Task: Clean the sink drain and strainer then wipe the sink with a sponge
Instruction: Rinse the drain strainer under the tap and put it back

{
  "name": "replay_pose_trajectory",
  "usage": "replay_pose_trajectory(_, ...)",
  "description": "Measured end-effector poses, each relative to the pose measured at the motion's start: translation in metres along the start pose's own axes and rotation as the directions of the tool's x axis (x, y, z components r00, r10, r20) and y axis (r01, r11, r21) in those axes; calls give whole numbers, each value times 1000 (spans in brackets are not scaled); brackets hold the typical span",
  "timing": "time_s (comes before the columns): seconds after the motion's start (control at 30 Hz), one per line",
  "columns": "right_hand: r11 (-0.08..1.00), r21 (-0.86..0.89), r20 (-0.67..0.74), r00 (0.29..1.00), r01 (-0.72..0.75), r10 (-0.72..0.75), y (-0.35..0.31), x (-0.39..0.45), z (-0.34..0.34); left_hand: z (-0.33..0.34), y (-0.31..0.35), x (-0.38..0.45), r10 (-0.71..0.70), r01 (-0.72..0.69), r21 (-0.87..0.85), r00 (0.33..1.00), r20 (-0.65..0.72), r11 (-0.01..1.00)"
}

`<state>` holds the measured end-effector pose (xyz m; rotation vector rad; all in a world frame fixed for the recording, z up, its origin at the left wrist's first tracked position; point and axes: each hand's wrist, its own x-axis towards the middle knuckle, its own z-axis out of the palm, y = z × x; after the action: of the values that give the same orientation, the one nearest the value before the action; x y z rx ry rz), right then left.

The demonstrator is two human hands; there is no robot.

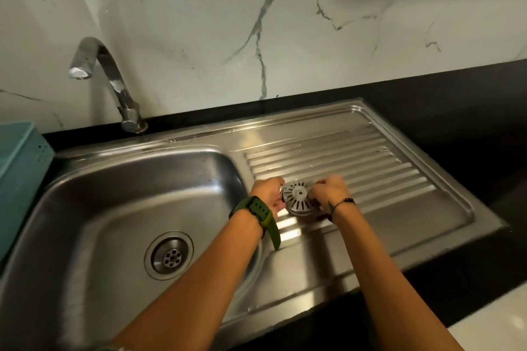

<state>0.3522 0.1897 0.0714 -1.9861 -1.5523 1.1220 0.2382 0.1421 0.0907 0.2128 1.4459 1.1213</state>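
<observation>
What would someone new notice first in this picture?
First, the two hands, left hand and right hand, holding a round slotted strainer over the ribbed draining board. Next, the open drain in the steel sink at lower left, and the curved tap against the marble wall.

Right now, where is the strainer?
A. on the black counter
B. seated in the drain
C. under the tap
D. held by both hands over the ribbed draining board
D: both hands, left and right, hold the strainer over the draining board; the drain sits open.
</observation>
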Motion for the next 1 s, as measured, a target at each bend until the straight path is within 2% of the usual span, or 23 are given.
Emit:
replay_pose_trajectory(0.1,994,62,61,994,88,-92,-17,-5,15,-24,6,1,16,-22,-107,998,-60,994)
replay_pose_trajectory(0.2,945,85,118,938,317,-325,-54,-20,51,-69,20,0,32,-49,-272,997,-67,961)
replay_pose_trajectory(0.27,852,2,176,839,523,-515,-82,-36,78,-105,33,-1,40,-71,-384,995,-87,921)
replay_pose_trajectory(0.37,641,-63,273,631,765,-726,-122,-62,121,-170,54,-6,82,-147,-458,984,-159,877)
replay_pose_trajectory(0.47,432,-103,425,432,896,-795,-147,-80,159,-222,65,-14,111,-204,-416,966,-235,886)
replay_pose_trajectory(0.53,390,-71,515,368,918,-774,-161,-87,181,-248,67,-16,125,-228,-357,950,-287,906)
replay_pose_trajectory(0.6,451,-50,498,414,891,-762,-179,-86,195,-264,64,-14,114,-230,-344,938,-327,910)
replay_pose_trajectory(0.73,675,-12,265,653,738,-709,-240,-56,220,-280,62,-3,83,-219,-364,932,-354,905)
replay_pose_trajectory(0.83,782,-136,234,787,608,-571,-284,-26,237,-278,64,6,78,-207,-368,939,-336,906)
replay_pose_trajectory(0.9,783,-229,279,809,579,-517,-301,-12,247,-274,64,10,85,-204,-366,945,-317,908)
replay_pose_trajectory(1.0,780,-245,323,807,576,-495,-313,0,260,-271,67,14,93,-201,-376,954,-285,905)
